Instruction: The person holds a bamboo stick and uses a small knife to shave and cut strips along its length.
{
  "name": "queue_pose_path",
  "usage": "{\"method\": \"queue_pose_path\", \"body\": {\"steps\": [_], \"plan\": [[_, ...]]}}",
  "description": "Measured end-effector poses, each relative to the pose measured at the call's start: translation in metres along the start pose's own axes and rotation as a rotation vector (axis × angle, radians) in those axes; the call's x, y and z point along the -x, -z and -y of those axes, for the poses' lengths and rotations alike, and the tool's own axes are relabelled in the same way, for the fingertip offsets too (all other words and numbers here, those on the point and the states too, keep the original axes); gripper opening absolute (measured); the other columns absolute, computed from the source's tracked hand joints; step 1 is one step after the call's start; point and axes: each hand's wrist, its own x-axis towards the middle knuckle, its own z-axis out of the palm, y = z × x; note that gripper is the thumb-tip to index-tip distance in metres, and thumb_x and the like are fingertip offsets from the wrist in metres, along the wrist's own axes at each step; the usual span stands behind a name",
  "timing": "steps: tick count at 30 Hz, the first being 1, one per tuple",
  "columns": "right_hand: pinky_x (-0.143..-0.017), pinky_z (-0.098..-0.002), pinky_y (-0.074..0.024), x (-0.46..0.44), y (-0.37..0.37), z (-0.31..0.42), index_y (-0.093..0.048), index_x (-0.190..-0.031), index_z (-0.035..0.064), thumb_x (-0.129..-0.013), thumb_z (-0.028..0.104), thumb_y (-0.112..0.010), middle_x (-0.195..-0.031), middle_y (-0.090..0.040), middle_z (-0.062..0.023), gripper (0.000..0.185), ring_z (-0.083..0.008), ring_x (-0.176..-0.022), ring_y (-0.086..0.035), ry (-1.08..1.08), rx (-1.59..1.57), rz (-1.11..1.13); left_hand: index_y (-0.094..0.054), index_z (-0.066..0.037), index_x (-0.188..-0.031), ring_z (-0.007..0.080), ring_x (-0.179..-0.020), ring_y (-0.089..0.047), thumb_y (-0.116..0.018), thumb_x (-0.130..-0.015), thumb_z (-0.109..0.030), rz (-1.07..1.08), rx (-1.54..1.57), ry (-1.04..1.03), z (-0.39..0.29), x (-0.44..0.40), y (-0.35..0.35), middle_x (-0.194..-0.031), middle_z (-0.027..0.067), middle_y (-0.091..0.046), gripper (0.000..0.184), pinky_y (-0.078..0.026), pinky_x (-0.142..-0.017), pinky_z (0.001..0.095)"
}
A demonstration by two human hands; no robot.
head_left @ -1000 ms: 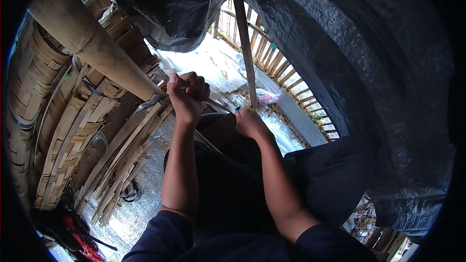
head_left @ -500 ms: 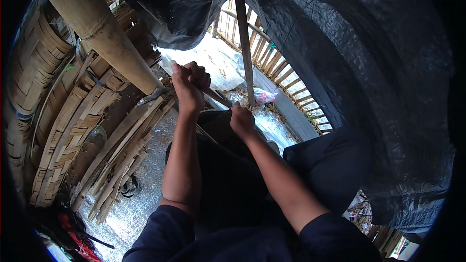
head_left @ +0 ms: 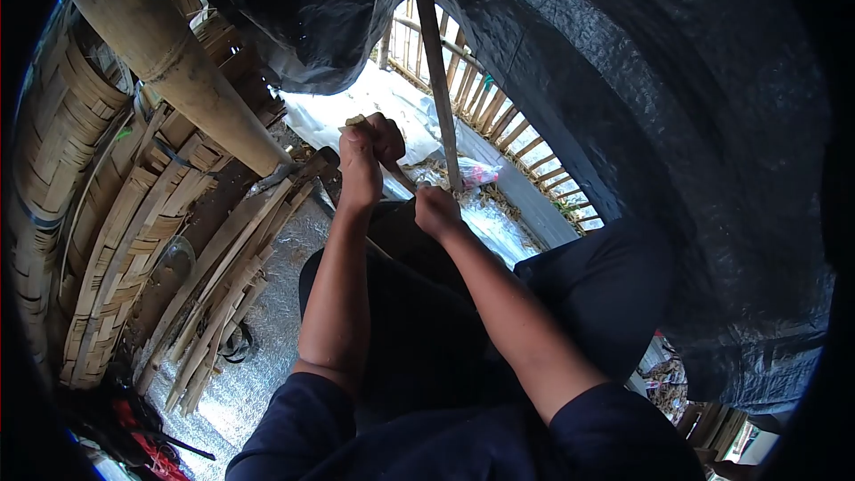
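Lap: dark trousers (head_left: 588,272), with both forearms reaching out over them.
Right hand (head_left: 438,212): grip fully closed, fingers curled about the lower end of the slender piece; the palm is hidden.
Slender piece (head_left: 400,178): slanting between the two fists, lower end at the right; its material is hard to tell.
Left hand (head_left: 367,160): grip fully closed around the upper part, farther out than the right, a pale tip showing above the thumb.
Left side: split bamboo strips (head_left: 233,281) on silvery sheeting (head_left: 289,294), below a thick bamboo pole (head_left: 165,49).
Farthest: slatted fence (head_left: 499,120).
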Motion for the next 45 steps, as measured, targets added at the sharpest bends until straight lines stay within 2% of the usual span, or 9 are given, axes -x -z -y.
{"method": "queue_pose_path", "body": {"steps": [5,10,13,20,24,30,38,41,45], "plan": [[-0.077,-0.0484,-0.0487,-0.005,0.007,0.014,-0.057,-0.084,-0.0023,-0.085,0.013,-0.046,-0.087,-0.063,-0.0272,0.019,-0.0427,-0.085,-0.061,-0.043,0.042,0.041,-0.033,-0.011,-0.065,0.0122,-0.048,-0.035,-0.035,-0.087,-0.067,-0.262,0.246,0.112,0.0,0.001,0.0,-0.059,0.0002,-0.032,0.06,-0.028,-0.044,0.0266],[-0.08,-0.0465,-0.0489,-0.012,0.008,0.007,-0.058,-0.088,-0.0024,-0.085,0.015,-0.047,-0.092,-0.063,-0.0268,0.021,-0.0407,-0.091,-0.061,-0.076,0.064,0.111,-0.034,-0.01,-0.064,0.0119,-0.046,-0.04,-0.036,-0.088,-0.064,-0.246,0.201,-0.024,0.014,0.003,-0.009,-0.057,0.0002,-0.034,0.059,-0.031,-0.041,0.0272],[-0.082,-0.0448,-0.049,-0.006,0.012,0.012,-0.059,-0.092,-0.002,-0.085,0.015,-0.048,-0.096,-0.063,-0.0261,0.022,-0.0393,-0.095,-0.061,-0.13,0.062,0.142,-0.031,-0.01,-0.061,0.0069,-0.036,-0.026,-0.034,-0.09,-0.062,-0.271,0.009,0.005,0.017,0.003,-0.01,-0.048,-0.0026,-0.025,0.06,-0.019,-0.034,0.0235],[-0.087,-0.0395,-0.0496,0.017,0.048,0.061,-0.061,-0.103,-0.0021,-0.084,0.012,-0.048,-0.107,-0.062,-0.0228,0.027,-0.0343,-0.102,-0.061,-0.409,0.048,0.244,-0.027,-0.011,-0.06,0.0072,-0.038,-0.024,-0.033,-0.09,-0.064,-0.351,0.015,0.024,0.013,0.001,-0.002,-0.048,-0.0039,-0.023,0.061,-0.019,-0.036,0.0246],[-0.088,-0.0397,-0.0494,0.007,0.043,0.05,-0.062,-0.102,-0.0012,-0.085,0.01,-0.045,-0.108,-0.062,-0.0227,0.027,-0.0343,-0.102,-0.061,-0.428,0.091,0.275,-0.024,-0.012,-0.059,0.008,-0.041,-0.022,-0.034,-0.086,-0.069,-0.196,0.109,0.067,0.016,0.001,0.006,-0.05,-0.0042,-0.018,0.064,-0.019,-0.038,0.0259],[-0.087,-0.0399,-0.0493,-0.028,0.029,0.029,-0.067,-0.096,0.0023,-0.088,0.018,-0.041,-0.104,-0.065,-0.0181,0.031,-0.0311,-0.099,-0.063,-0.355,0.113,0.227,-0.027,-0.012,-0.06,0.0085,-0.043,-0.024,-0.039,-0.08,-0.074,-0.065,0.11,0.17,0.017,0.001,-0.006,-0.052,-0.004,-0.023,0.067,-0.018,-0.041,0.0255],[-0.084,-0.0434,-0.0491,-0.022,0.006,0.001,-0.062,-0.09,0.0005,-0.085,0.015,-0.043,-0.097,-0.064,-0.0229,0.024,-0.0388,-0.095,-0.061,-0.037,0.044,0.192,-0.03,-0.012,-0.063,0.007,-0.045,-0.024,-0.039,-0.085,-0.069,-0.277,0.094,-0.007,0.019,-0.004,0.002,-0.056,-0.004,-0.024,0.062,-0.018,-0.041,0.0241],[-0.087,-0.0417,-0.0495,-0.008,0.042,0.035,-0.063,-0.1,0.0002,-0.087,0.017,-0.046,-0.109,-0.062,-0.0209,0.028,-0.0345,-0.103,-0.06,-0.339,0.13,0.24,-0.032,-0.011,-0.068,0.008,-0.046,-0.024,-0.039,-0.087,-0.066,-0.101,0.09,-0.012,0.029,-0.001,-0.005,-0.059,-0.0032,-0.025,0.059,-0.018,-0.041,0.0246],[-0.086,-0.0396,-0.0502,-0.002,0.046,0.047,-0.063,-0.105,0.0017,-0.086,0.011,-0.045,-0.112,-0.062,-0.0193,0.028,-0.0323,-0.104,-0.061,-0.418,0.138,0.319,-0.029,-0.012,-0.066,0.0076,-0.046,-0.023,-0.038,-0.088,-0.065,-0.199,0.143,0.03,0.024,-0.006,-0.006,-0.058,-0.0039,-0.023,0.058,-0.018,-0.041,0.0246]]}}
